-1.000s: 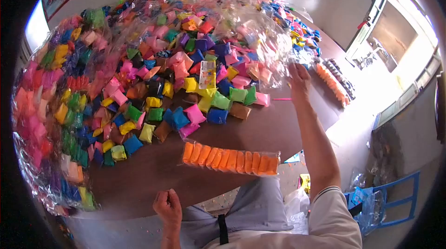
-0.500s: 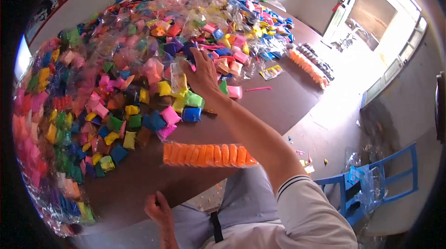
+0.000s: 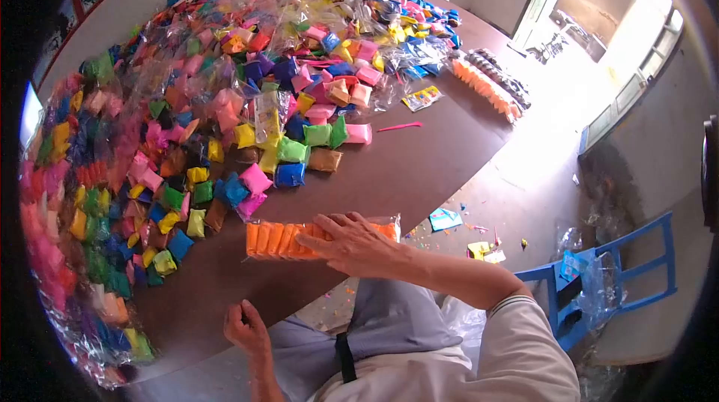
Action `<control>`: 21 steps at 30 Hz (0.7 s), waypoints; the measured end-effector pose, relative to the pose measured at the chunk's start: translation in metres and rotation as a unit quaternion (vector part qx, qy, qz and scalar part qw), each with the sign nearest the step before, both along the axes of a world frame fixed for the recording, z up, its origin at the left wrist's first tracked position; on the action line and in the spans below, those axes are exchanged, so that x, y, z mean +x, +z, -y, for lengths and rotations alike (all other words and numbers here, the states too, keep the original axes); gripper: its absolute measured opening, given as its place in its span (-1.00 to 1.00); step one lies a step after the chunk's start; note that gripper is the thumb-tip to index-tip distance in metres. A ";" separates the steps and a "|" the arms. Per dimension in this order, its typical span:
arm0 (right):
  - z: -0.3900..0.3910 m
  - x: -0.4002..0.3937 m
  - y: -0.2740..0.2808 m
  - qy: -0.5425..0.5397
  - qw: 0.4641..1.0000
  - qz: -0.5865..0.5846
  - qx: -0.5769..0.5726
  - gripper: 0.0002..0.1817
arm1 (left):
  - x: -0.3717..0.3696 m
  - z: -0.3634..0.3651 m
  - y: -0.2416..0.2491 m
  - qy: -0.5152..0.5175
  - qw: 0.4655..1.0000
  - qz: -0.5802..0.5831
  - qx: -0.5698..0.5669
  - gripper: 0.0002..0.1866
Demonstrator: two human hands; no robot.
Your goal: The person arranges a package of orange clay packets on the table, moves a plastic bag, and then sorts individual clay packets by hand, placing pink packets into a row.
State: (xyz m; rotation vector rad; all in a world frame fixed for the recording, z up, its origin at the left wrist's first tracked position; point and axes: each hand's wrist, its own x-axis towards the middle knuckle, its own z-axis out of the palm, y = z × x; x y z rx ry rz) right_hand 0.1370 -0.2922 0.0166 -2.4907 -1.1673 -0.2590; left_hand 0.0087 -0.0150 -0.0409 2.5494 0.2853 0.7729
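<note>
Right hand (image 3: 352, 246) is laid over the long clear-wrapped row of orange packets (image 3: 281, 240) near the brown tabletop's (image 3: 382, 177) front edge, fingers spread on top; can't really tell if they're gripping. Left hand's (image 3: 249, 329) fingers are loosely curled, apart from the row.

The right hand (image 3: 350, 243) hides part of the strip of orange packets (image 3: 274, 240).

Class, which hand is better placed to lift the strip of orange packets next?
Probably the right: the right hand lies over the orange packets, while the left hand is loosely curled near the table edge, apart from them.
</note>
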 end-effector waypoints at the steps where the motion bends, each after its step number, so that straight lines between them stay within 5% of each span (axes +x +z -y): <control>1: -0.001 0.000 -0.003 -0.008 1.000 0.000 0.000 -0.42 | -0.001 -0.001 0.000 0.002 1.000 -0.019 -0.005 -0.65; 4: 0.003 0.003 0.001 -0.029 0.998 -0.034 -0.035 -0.39 | 0.001 0.007 -0.002 0.007 0.999 0.052 -0.012 -0.72; 11: 0.054 0.025 0.001 -0.128 0.992 0.000 -0.004 -0.53 | -0.001 0.001 -0.010 0.009 1.000 0.004 -0.024 -0.75; 21: 0.150 0.010 0.013 -0.217 0.974 -0.070 -0.021 -0.37 | 0.003 0.002 -0.018 0.005 0.999 0.038 0.020 -0.79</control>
